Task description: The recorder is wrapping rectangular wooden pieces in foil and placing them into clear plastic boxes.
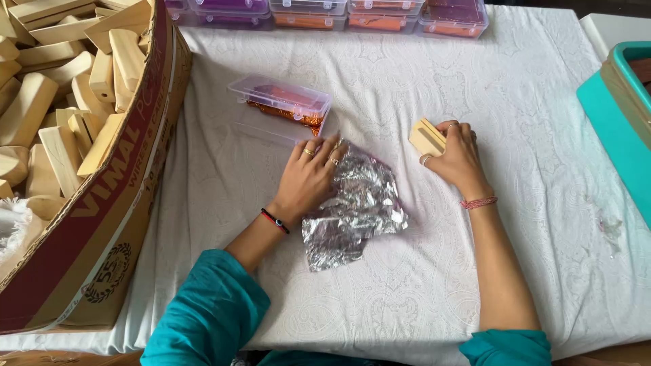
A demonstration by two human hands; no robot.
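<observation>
White patterned cloth over the bench (475, 81), cardboard box of wooden blocks (61, 88) at left, clear lidded boxes (325, 13) along the far edge, left hand (308, 177) flat, fingers spread on crumpled silver foil (356, 213), right hand (456, 154) clamped on a small wooden block (426, 137) just right of the foil.

Cardboard box (102, 224) of wooden blocks (54, 81), row of clear plastic cases (325, 13), teal crate (620, 115), white tablecloth (420, 285)
</observation>
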